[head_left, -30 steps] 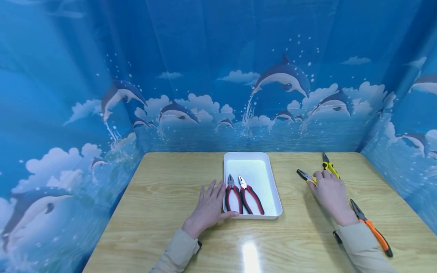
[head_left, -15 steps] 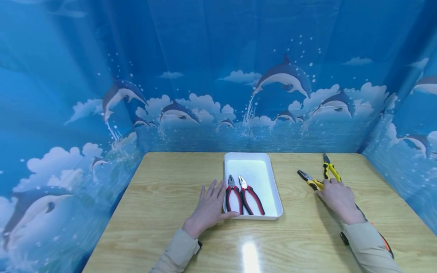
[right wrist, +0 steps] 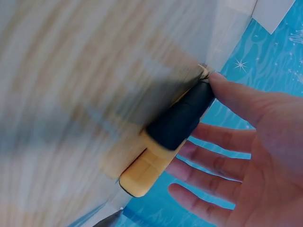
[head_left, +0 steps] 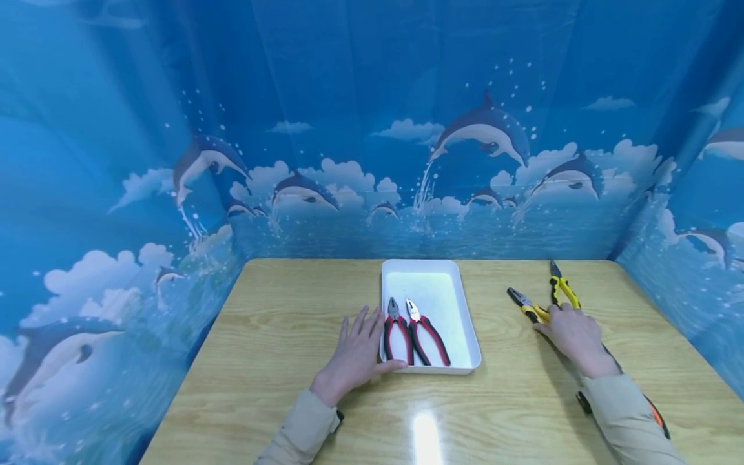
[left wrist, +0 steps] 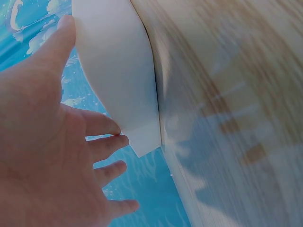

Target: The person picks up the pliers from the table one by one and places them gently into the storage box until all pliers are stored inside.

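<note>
Two pairs of combination pliers with red and black handles (head_left: 398, 336) (head_left: 428, 336) lie side by side in a white tray (head_left: 462, 310). My left hand (head_left: 354, 355) rests at the tray's near left corner, fingers spread and thumb along the front rim. At the right, my right hand (head_left: 575, 336) holds yellow-and-black pliers (head_left: 527, 307) by the handles, thumb on one side and fingers on the other. Their dark jaws point toward the back left, and the hand hides the handle ends. In the right wrist view, the handle (right wrist: 180, 118) lies close to the tabletop.
Behind the right hand lies another pair of yellow-and-black needle-nose pliers (head_left: 562, 285). Orange-and-black pliers (head_left: 658, 413) are mostly covered by the right sleeve. The wooden table (head_left: 290, 303) ends at a blue dolphin-print curtain (head_left: 349, 129).
My right hand has shifted right and slightly nearer me along the yellow-and-black pliers, exposing more of their handles. Its sleeve now covers most of the orange pliers. The left hand stays at the tray.
</note>
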Demonstrator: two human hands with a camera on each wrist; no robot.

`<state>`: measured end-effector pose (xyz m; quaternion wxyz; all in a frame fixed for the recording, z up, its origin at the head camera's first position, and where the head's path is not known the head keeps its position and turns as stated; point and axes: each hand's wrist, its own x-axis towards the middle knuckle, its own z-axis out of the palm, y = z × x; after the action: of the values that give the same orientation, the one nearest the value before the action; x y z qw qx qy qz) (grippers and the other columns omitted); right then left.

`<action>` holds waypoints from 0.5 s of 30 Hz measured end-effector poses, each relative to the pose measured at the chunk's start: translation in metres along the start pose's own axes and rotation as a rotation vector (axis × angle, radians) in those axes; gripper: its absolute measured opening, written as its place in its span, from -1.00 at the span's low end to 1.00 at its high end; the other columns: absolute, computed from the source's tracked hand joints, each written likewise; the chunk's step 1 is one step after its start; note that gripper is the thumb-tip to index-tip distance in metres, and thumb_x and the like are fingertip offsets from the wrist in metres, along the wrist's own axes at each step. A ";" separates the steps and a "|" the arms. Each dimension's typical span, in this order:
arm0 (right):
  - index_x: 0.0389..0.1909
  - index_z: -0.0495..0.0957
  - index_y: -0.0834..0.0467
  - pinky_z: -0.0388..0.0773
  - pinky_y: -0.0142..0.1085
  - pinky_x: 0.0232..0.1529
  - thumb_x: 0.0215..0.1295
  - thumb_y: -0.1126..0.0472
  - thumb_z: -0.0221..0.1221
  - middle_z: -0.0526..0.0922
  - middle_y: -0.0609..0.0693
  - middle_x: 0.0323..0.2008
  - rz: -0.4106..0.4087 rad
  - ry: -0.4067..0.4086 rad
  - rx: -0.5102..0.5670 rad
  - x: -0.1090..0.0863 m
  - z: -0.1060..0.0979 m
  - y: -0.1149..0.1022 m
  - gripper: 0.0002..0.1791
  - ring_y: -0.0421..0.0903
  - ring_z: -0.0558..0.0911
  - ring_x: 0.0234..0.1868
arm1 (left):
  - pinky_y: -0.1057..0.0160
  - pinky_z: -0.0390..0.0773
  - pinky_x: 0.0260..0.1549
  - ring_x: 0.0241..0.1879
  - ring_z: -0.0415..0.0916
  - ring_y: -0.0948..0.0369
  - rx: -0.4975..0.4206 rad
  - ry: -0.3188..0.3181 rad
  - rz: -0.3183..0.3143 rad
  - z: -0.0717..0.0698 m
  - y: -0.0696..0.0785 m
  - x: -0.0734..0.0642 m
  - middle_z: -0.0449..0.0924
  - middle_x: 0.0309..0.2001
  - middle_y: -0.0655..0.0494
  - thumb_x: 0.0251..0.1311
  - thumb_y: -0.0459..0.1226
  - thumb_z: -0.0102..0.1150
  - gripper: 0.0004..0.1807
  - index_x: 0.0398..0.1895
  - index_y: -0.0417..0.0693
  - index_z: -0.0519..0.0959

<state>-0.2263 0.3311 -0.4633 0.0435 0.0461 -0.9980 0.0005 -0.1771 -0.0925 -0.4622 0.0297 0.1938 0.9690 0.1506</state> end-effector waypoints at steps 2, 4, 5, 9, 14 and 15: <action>-0.37 0.48 0.40 0.43 -0.05 -0.64 0.32 -0.01 0.32 0.44 0.24 -0.49 0.000 0.002 0.010 -0.001 0.000 -0.001 -0.50 0.12 0.46 -0.59 | -0.35 -0.11 0.48 0.59 -0.17 -0.17 0.001 0.000 0.000 0.000 0.000 0.000 0.00 0.60 -0.15 0.19 0.39 0.11 0.15 0.60 -0.20 0.08; -0.38 0.48 0.41 0.43 -0.04 -0.64 0.31 -0.01 0.32 0.44 0.25 -0.49 -0.003 0.001 0.015 -0.002 0.000 -0.001 -0.50 0.13 0.47 -0.59 | -0.35 -0.11 0.48 0.59 -0.17 -0.18 0.001 -0.001 0.001 0.000 0.000 0.000 0.00 0.60 -0.15 0.19 0.39 0.11 0.15 0.60 -0.20 0.07; -0.37 0.48 0.42 0.44 -0.03 -0.63 0.31 -0.01 0.33 0.45 0.26 -0.48 -0.001 -0.001 0.019 -0.002 0.000 -0.002 -0.50 0.14 0.48 -0.58 | -0.35 -0.11 0.48 0.59 -0.17 -0.18 0.001 0.000 0.002 0.000 0.000 0.000 0.01 0.60 -0.15 0.19 0.39 0.11 0.15 0.60 -0.20 0.07; -0.34 0.49 0.44 0.46 -0.03 -0.62 0.32 -0.01 0.32 0.46 0.30 -0.43 0.014 -0.029 0.037 -0.004 -0.001 -0.003 -0.49 0.16 0.49 -0.54 | -0.35 -0.10 0.48 0.59 -0.17 -0.17 -0.003 0.001 0.004 0.000 0.000 -0.001 0.01 0.60 -0.15 0.19 0.38 0.13 0.15 0.60 -0.19 0.07; -0.58 0.41 0.26 0.34 -0.17 -0.66 0.36 -0.04 0.28 0.40 0.18 -0.51 -0.023 -0.043 0.041 -0.009 -0.003 -0.010 -0.50 0.02 0.40 -0.59 | -0.36 -0.10 0.48 0.59 -0.17 -0.17 -0.005 0.003 0.003 0.000 0.000 0.000 0.01 0.60 -0.15 0.19 0.38 0.13 0.15 0.60 -0.20 0.07; -0.61 0.38 0.22 0.32 -0.20 -0.66 0.37 -0.05 0.27 0.38 0.16 -0.52 -0.024 -0.050 0.043 -0.009 -0.003 -0.011 -0.49 0.00 0.38 -0.60 | -0.36 -0.10 0.48 0.59 -0.17 -0.18 -0.005 0.003 0.004 0.000 0.000 0.000 0.01 0.60 -0.16 0.19 0.38 0.13 0.15 0.60 -0.20 0.07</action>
<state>-0.2159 0.3208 -0.4611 0.0173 0.0590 -0.9979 0.0203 -0.1768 -0.0925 -0.4624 0.0282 0.1954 0.9683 0.1532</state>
